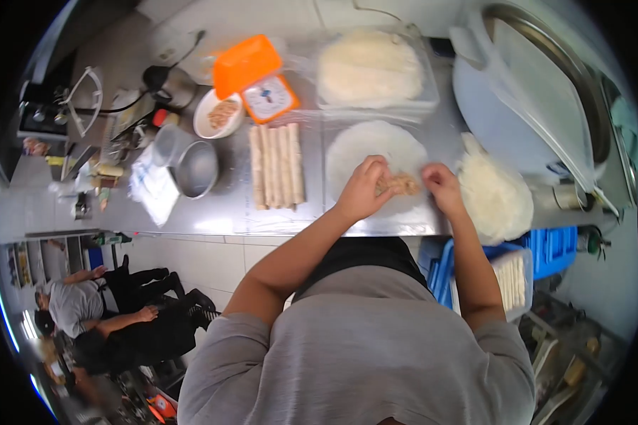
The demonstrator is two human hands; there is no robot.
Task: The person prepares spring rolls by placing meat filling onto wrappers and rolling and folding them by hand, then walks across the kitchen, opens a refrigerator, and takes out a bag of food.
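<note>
Here on the steel counter (224, 220), a pale round wrapper (354, 145) is laid flat close to the near edge, with only a slim band of counter left on that side. The filling (406, 185) is heaped in a short line across the wrapper, right of its middle and well inside its far edge. The left end of the filling is being covered by the left hand (365, 188), its fingers curled down and closed onto the filling. At the filling's right end, the right hand (443, 188) is held just beside it, over the wrapper's right edge, fingertips drawn together; whether anything is pinched there cannot be told. To the left, past a narrow gap, finished rolls (276, 166) are lined up side by side, pointing near to far, their near ends stopped short of the counter's edge. Beyond their far ends the orange scale (269, 98) is set, with a bowl (207, 117) at its left. The wrapper's far side is bounded closely by a tray (432, 92) of white sheets. On the right, the room beside the right hand is limited by a bulky white bundle (500, 198), its near side brought right up to the counter's edge.
</note>
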